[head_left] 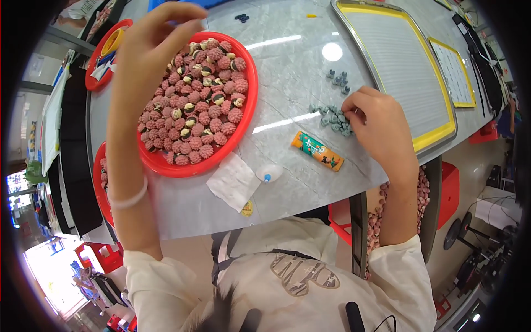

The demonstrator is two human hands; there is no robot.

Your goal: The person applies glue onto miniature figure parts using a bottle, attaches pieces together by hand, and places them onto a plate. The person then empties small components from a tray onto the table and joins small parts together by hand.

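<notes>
My right hand (377,123) is over a small pile of grey-green pieces (334,120), with thumb and fingertips drawn together at its right edge. What they pinch, if anything, is hidden. My left hand (160,41) is raised past the far left of a round red tray (252,83), thumb and fingers apart, with nothing visible between them. Pink ridged flower-shaped pieces (191,113) fill the tray, several showing cream and dark sides. A few dark blue-grey pieces (340,79) lie beyond the green pile. Nearer me is an orange and green tube (317,150).
A yellow-edged metal-framed screen (398,55) lies at the far right. White tissue (233,181) and a clear round piece with a blue tip (269,174) sit near the front edge. A dark blue piece (241,18) lies far off. Below right, an open drawer (378,205) holds pink pieces.
</notes>
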